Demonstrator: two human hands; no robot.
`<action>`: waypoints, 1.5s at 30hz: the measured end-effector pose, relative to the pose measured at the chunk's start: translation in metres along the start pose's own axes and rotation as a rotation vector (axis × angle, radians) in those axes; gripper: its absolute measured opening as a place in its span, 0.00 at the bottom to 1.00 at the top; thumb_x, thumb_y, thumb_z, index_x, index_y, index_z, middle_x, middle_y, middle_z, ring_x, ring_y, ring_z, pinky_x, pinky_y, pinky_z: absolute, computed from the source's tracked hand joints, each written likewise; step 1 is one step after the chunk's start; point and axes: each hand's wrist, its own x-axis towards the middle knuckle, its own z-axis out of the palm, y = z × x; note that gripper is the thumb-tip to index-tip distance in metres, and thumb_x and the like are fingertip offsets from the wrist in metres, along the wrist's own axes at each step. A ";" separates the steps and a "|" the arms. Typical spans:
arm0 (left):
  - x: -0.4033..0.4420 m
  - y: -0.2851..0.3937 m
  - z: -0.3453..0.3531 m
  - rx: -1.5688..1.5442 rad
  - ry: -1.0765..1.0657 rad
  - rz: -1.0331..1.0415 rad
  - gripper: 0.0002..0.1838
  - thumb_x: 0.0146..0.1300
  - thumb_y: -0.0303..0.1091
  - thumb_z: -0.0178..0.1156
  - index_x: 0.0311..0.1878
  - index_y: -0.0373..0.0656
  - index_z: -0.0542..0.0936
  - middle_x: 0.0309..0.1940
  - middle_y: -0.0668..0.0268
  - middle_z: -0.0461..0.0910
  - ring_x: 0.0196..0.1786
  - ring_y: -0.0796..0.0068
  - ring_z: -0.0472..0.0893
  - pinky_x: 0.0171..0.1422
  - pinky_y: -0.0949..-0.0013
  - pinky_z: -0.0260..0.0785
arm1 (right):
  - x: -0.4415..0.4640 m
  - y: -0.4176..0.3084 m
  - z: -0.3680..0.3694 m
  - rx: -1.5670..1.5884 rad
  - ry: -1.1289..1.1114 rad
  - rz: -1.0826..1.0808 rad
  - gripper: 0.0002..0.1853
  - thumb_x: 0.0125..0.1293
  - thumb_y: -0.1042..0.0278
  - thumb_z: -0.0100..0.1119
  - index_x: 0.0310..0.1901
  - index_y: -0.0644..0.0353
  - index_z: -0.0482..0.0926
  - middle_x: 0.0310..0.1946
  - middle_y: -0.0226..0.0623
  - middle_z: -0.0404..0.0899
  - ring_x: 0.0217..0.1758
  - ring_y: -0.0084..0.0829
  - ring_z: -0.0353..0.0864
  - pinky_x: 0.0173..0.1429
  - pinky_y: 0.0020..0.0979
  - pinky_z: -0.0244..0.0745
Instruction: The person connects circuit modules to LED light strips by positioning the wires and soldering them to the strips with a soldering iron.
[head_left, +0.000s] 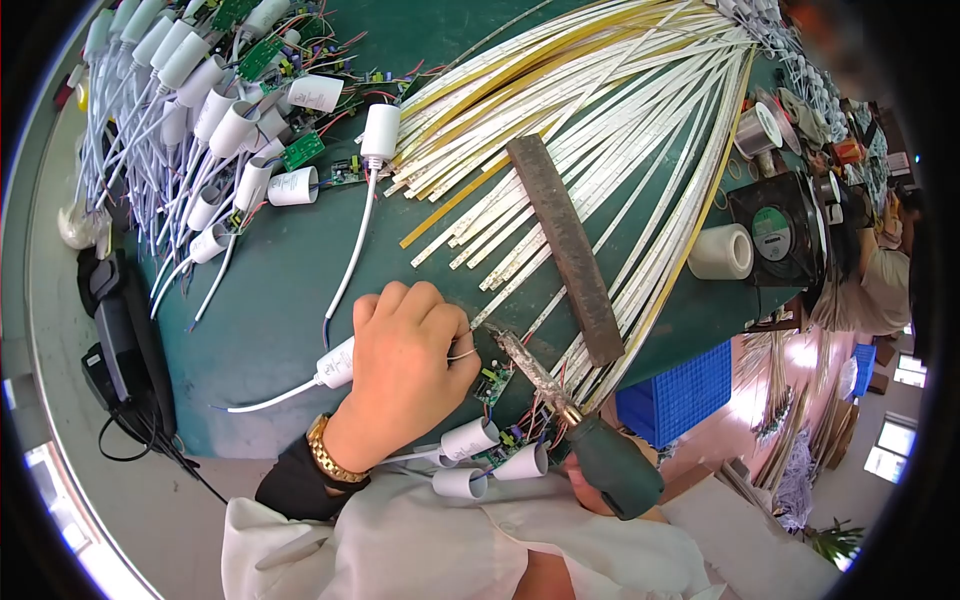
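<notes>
My left hand (pixel 405 365), with a gold watch (pixel 335 455) at its wrist, is closed in a pinch, and a thin silvery wire (pixel 462 355) shows at its fingertips. A white cylindrical housing with a cable (pixel 336 364) lies partly hidden beside that hand. My right hand (pixel 590 485) grips a soldering iron (pixel 615 465) by its dark green handle and is mostly hidden behind it. The iron's tip is close to the end of a white LED strip (pixel 515 292), near my left fingertips. Just below lies a small green circuit board (pixel 492 384).
Many LED strips (pixel 620 120) fan across the green table, under a rusty metal bar (pixel 568 250). White housings with cables (pixel 210 120) pile up at the upper left. A solder spool (pixel 757 130), white roll (pixel 722 252) and black fan (pixel 775 230) stand right. A blue crate (pixel 680 395) sits below.
</notes>
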 end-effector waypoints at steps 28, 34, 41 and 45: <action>0.003 0.002 0.001 -0.003 0.017 -0.032 0.08 0.41 0.24 0.66 0.24 0.47 0.77 0.26 0.70 0.71 0.34 0.65 0.71 0.43 0.63 0.57 | 0.010 -0.008 -0.009 0.666 -0.222 0.659 0.16 0.49 0.60 0.72 0.40 0.54 0.83 0.29 0.34 0.83 0.29 0.39 0.82 0.34 0.35 0.76; 0.002 0.001 0.002 0.002 0.025 -0.030 0.08 0.40 0.24 0.66 0.24 0.47 0.77 0.25 0.70 0.71 0.34 0.66 0.71 0.42 0.63 0.57 | 0.013 -0.010 -0.008 0.027 -0.206 0.116 0.11 0.63 0.63 0.61 0.43 0.58 0.82 0.31 0.33 0.84 0.30 0.35 0.82 0.36 0.34 0.77; 0.003 0.002 0.002 0.006 0.024 -0.038 0.08 0.41 0.24 0.66 0.24 0.47 0.77 0.25 0.70 0.71 0.34 0.65 0.70 0.42 0.63 0.57 | 0.005 -0.003 0.008 0.271 0.000 0.095 0.11 0.57 0.67 0.66 0.42 0.57 0.83 0.34 0.32 0.84 0.33 0.34 0.82 0.38 0.35 0.77; 0.003 0.001 0.002 0.004 0.012 -0.042 0.08 0.41 0.25 0.67 0.24 0.47 0.77 0.25 0.69 0.71 0.34 0.65 0.71 0.42 0.63 0.57 | 0.032 -0.025 -0.017 0.081 -0.047 -0.074 0.14 0.52 0.66 0.70 0.42 0.55 0.83 0.32 0.34 0.83 0.30 0.39 0.81 0.36 0.36 0.76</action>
